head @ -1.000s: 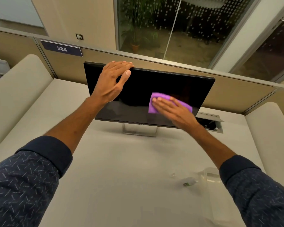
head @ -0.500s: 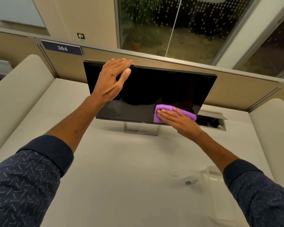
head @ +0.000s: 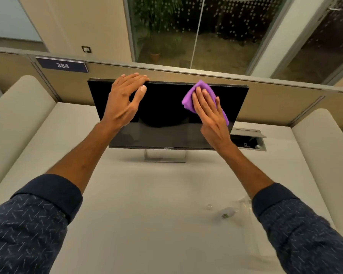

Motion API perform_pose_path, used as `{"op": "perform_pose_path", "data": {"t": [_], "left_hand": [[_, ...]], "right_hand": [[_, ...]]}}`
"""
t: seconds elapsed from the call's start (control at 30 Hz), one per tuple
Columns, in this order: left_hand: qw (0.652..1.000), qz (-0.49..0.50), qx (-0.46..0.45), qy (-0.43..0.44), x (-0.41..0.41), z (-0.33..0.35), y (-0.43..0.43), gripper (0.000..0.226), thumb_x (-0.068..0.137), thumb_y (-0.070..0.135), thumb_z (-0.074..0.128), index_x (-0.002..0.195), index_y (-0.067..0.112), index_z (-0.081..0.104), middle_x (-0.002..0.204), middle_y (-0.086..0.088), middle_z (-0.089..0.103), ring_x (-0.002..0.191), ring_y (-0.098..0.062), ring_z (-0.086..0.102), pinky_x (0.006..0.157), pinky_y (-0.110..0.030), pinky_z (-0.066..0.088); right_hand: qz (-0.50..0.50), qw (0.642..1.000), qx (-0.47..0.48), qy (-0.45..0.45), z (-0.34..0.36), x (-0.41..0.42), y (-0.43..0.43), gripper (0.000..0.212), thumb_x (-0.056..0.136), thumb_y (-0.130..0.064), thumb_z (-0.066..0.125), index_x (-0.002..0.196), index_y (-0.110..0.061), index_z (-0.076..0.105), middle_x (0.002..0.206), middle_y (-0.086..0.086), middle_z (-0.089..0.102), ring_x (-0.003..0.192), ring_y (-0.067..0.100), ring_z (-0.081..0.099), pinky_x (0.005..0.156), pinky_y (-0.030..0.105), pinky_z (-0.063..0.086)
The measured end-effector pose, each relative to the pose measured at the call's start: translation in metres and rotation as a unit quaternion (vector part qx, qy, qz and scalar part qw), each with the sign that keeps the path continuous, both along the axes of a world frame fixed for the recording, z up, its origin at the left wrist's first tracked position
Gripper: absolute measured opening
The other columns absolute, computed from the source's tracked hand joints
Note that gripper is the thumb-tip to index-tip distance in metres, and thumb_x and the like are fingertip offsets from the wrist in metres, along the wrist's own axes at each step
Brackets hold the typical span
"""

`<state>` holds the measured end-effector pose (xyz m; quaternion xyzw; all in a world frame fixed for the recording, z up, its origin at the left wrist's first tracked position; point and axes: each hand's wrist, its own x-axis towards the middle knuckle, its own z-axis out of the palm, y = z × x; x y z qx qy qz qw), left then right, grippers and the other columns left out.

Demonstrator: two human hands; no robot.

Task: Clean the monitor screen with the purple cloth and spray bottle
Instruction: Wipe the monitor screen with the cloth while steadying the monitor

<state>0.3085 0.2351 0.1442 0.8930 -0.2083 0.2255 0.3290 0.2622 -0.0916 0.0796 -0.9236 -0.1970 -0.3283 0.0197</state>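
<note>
The monitor stands upright at the far side of the table, its long axis running left to right across the person. The purple cloth is pressed flat on the glass near the top edge, right of centre, under the spread fingers of the right hand. The left hand grips the top edge left of centre, fingers over the back, thumb on the front, steadying it. Most unwiped-looking glass lies below and left of the cloth, so the next stroke is probably the right hand's. The spray bottle lies on the table near the right sleeve, untouched.
</note>
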Motion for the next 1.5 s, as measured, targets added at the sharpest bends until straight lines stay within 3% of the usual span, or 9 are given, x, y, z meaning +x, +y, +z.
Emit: {"op": "perform_pose_path", "data": {"t": [0.3,0.4,0.53,0.6,0.9,1.0,1.23,1.37,1.5], "left_hand": [[1.0,-0.026,0.01,0.003,-0.001,0.005,0.003,0.046,0.116,0.044,0.039,0.151,0.024,0.06,0.155,0.001,0.061,0.153,-0.013,0.046,0.133,-0.032,0.018],[0.999,-0.038,0.021,0.003,0.001,0.006,0.006,0.046,0.116,0.043,0.039,0.152,0.024,0.059,0.157,0.002,0.06,0.155,-0.012,0.043,0.136,-0.038,0.018],[0.998,-0.044,0.042,0.004,0.004,0.005,0.009,0.048,0.116,0.044,0.037,0.153,0.022,0.057,0.158,0.001,0.058,0.158,-0.012,0.04,0.138,-0.046,0.013],[0.998,-0.043,0.042,0.0,0.003,0.003,0.008,0.047,0.116,0.043,0.038,0.154,0.022,0.057,0.159,0.001,0.057,0.159,-0.012,0.038,0.138,-0.047,0.01],[0.997,-0.056,0.042,-0.016,0.007,-0.001,0.01,0.047,0.116,0.043,0.037,0.155,0.024,0.054,0.163,0.001,0.053,0.161,-0.012,0.032,0.138,-0.047,0.007],[0.997,-0.059,0.042,-0.022,0.007,-0.001,0.008,0.046,0.116,0.042,0.037,0.154,0.025,0.054,0.162,0.002,0.054,0.162,-0.011,0.032,0.139,-0.044,0.006],[0.996,-0.069,0.045,-0.02,0.008,-0.003,0.013,0.046,0.116,0.043,0.037,0.155,0.025,0.052,0.164,0.003,0.051,0.163,-0.011,0.029,0.139,-0.04,0.005],[0.996,-0.07,0.045,-0.027,0.007,-0.004,0.013,0.047,0.115,0.044,0.037,0.156,0.026,0.052,0.165,0.002,0.05,0.164,-0.011,0.027,0.139,-0.042,0.005],[0.996,-0.073,0.043,-0.022,0.006,-0.003,0.013,0.047,0.115,0.043,0.037,0.156,0.026,0.052,0.165,0.001,0.05,0.164,-0.013,0.027,0.139,-0.046,0.006]], "right_hand": [[-0.21,0.891,0.402,-0.011,-0.024,-0.005,0.093,0.083,0.094,0.019,0.05,0.168,-0.004,0.021,0.178,0.015,0.018,0.167,0.034,0.015,0.136,0.049,0.012],[-0.263,0.818,0.512,0.022,-0.051,-0.022,0.113,0.076,0.106,0.007,0.049,0.17,-0.004,0.01,0.181,0.011,0.005,0.169,0.028,0.005,0.138,0.049,0.013],[-0.344,0.66,0.665,0.06,-0.072,-0.041,0.138,0.072,0.113,-0.005,0.042,0.171,-0.006,-0.001,0.181,0.007,-0.004,0.169,0.024,0.003,0.138,0.042,0.015],[-0.369,0.627,0.682,0.069,-0.066,-0.036,0.142,0.075,0.11,0.003,0.043,0.17,-0.004,-0.001,0.181,0.01,-0.004,0.169,0.027,0.004,0.137,0.038,0.016],[-0.311,0.796,0.509,-0.104,0.016,0.034,0.117,0.088,0.093,0.018,0.054,0.169,-0.003,0.016,0.179,0.014,0.013,0.167,0.031,0.013,0.134,0.05,0.026],[-0.315,0.787,0.519,-0.107,0.008,0.029,0.114,0.084,0.096,0.018,0.05,0.17,-0.005,0.016,0.18,0.012,0.013,0.168,0.029,0.013,0.134,0.053,0.026],[-0.35,0.64,0.684,-0.019,-0.053,-0.023,0.127,0.075,0.106,0.011,0.044,0.17,-0.005,0.008,0.181,0.01,0.003,0.167,0.028,0.016,0.132,0.04,0.032],[-0.341,0.645,0.683,-0.012,-0.051,-0.033,0.126,0.074,0.106,0.01,0.046,0.17,-0.006,0.013,0.18,0.01,0.012,0.165,0.028,0.025,0.123,0.014,0.021],[-0.299,0.728,0.612,-0.079,-0.005,0.0,0.106,0.078,0.101,0.015,0.049,0.17,-0.006,0.019,0.18,0.01,0.015,0.166,0.029,0.021,0.134,0.038,0.026]]}}
